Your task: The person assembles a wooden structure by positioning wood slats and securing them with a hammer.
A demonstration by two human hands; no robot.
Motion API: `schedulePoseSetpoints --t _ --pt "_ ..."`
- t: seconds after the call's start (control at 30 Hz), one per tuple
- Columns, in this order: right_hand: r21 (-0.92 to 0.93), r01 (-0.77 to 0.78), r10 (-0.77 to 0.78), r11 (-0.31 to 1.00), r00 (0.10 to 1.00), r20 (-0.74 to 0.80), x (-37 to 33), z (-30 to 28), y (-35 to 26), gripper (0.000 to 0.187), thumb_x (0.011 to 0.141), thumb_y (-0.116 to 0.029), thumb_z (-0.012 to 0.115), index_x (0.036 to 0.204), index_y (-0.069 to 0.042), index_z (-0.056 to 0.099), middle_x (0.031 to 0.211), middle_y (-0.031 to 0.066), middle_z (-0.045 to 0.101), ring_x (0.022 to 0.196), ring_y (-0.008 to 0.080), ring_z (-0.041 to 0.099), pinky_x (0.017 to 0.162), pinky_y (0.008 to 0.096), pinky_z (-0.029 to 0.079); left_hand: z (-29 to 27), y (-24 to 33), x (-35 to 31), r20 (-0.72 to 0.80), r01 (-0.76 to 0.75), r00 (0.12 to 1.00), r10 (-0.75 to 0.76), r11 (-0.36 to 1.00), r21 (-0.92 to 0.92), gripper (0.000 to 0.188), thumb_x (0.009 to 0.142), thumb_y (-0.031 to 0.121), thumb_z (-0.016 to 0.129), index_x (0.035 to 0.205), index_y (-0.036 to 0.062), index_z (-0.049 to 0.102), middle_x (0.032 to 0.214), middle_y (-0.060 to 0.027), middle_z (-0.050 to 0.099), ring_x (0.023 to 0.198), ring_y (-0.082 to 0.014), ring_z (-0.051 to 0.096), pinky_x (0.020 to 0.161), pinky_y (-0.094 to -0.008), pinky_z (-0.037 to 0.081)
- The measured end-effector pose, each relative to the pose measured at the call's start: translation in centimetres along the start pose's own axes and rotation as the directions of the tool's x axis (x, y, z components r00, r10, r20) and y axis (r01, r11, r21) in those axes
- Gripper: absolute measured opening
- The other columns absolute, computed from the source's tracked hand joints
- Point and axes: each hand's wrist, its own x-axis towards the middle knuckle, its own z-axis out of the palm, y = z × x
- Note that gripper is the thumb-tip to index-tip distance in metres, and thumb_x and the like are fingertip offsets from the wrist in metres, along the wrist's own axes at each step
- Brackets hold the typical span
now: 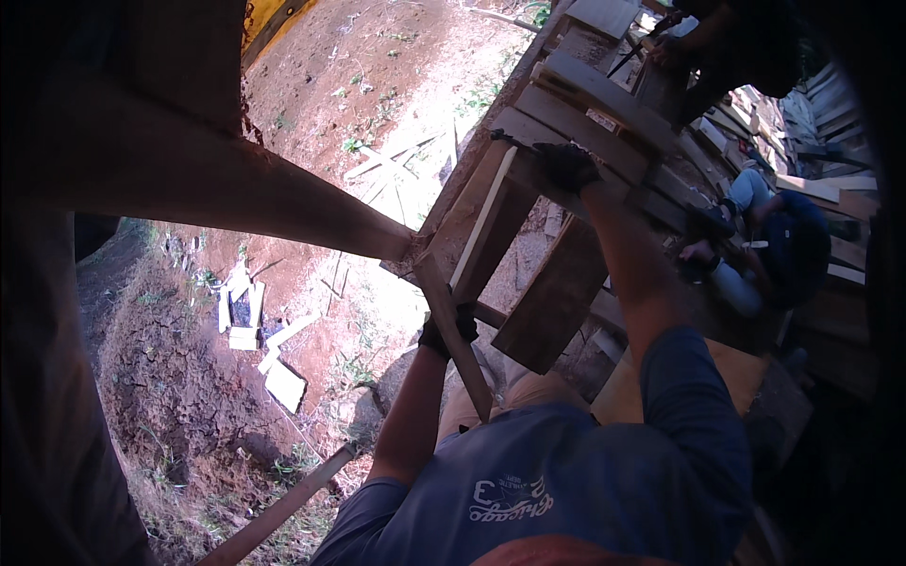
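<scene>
My right hand [566, 170], in a dark glove, is closed round the handle of what looks like a hammer [504, 138]. Its dark head lies at the far end of a board with a pale edge [484, 222]. At that board's near end is my left hand [451, 330], also gloved, its fingers closed on the board and partly hidden. A narrow wooden strip [451, 325] slants across in front of the left hand, its lower end by my shirt. To the right of the pale-edged board, a wider brown plank [555, 297] slopes down toward me.
Several planks [604, 94] lie across a frame at the upper right. One person [793, 245] crouches on the right; another person's hand [670, 52] is above. A thick dark beam [311, 208] crosses at left. Below lies sunlit soil with scrap boards [285, 385].
</scene>
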Motion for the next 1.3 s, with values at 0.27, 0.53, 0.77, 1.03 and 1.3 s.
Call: schedulePoseSetpoints --t 0.27,0.53,0.77,1.03,1.3 --pt "0.236 -0.039 0.1 0.971 0.962 -0.253 -0.7 -0.9 -2.5 0.042 0.101 -0.033 0.054 0.137 -0.014 0.064 0.121 0.0172 0.072 0.108 0.0351 0.071 0.093 0.0497 0.056 1.4 1.3 -1.3 0.002 0.101 0.995 -0.104 0.966 0.237 0.068 0.107 0.059 0.043 0.129 -0.0033 0.059 0.065 0.0009 0.05 0.054 -0.0154 0.048 0.052 -0.033 0.041" --pt "0.873 -0.091 0.387 0.478 0.915 -0.117 -12.7 -4.2 -8.1 0.032 0.103 -0.023 0.065 0.13 -0.008 0.069 0.103 0.0032 0.073 0.08 0.0067 0.066 0.07 0.0264 0.053 1.4 2.9 -8.7 -0.285 0.14 0.958 -0.017 0.898 0.417 0.092 0.091 0.089 0.041 0.114 0.0035 0.067 0.056 0.0025 0.049 0.044 -0.0138 0.046 0.043 -0.0296 0.036" --pt "0.595 -0.175 0.371 0.784 0.902 -0.223 -31.2 1.0 -15.2 0.031 0.105 -0.029 0.061 0.124 -0.007 0.069 0.095 0.0117 0.072 0.077 0.0202 0.07 0.066 0.0374 0.056 -4.2 5.5 -13.2 -0.28 -0.117 0.946 0.16 0.98 0.164 0.09 0.085 0.094 0.042 0.106 0.0099 0.065 0.061 0.0013 0.051 0.051 -0.0192 0.051 0.047 -0.036 0.042" --pt "0.801 -0.564 0.471 0.202 0.773 0.425 -41.8 -0.9 -23.8 0.029 0.106 -0.029 0.056 0.117 -0.004 0.065 0.081 0.0109 0.067 0.057 0.0191 0.066 0.049 0.0362 0.053 0.6 2.0 -19.5 -0.266 -0.325 0.741 0.617 0.675 0.662 0.077 0.1 0.08 0.037 0.122 0.0089 0.056 0.086 -0.0028 0.053 0.072 -0.0151 0.053 0.064 -0.0298 0.047" --pt "0.834 -0.549 0.559 -0.056 0.675 0.481 -44.7 -1.2 -30.7 0.031 0.1 -0.033 0.068 0.114 -0.005 0.067 0.079 0.004 0.065 0.057 0.0132 0.061 0.05 0.0319 0.052 2.5 2.4 -24.5 -0.082 -0.213 0.67 0.738 0.297 0.931 0.086 0.087 0.044 0.082 0.152 0.0022 0.044 0.125 -0.0088 0.059 0.113 -0.0201 0.056 0.094 -0.0367 0.048"
